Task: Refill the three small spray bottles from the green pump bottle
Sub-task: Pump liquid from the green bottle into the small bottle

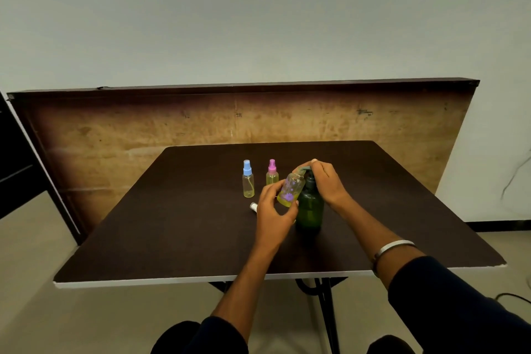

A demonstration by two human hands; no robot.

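One light, slippery open bottle (pixel 290 190) is pinched mid-body by left hand (pixel 273 211); pump (pixel 305 169) is pressed by right hand (pixel 326 181) fingers, curled.

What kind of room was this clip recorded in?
Probably a bare spare or utility room rather than a kitchen or workshop. A dark folding table stands on a plain floor, a second tabletop leans on its edge against the blank wall, and a cable trails at right.
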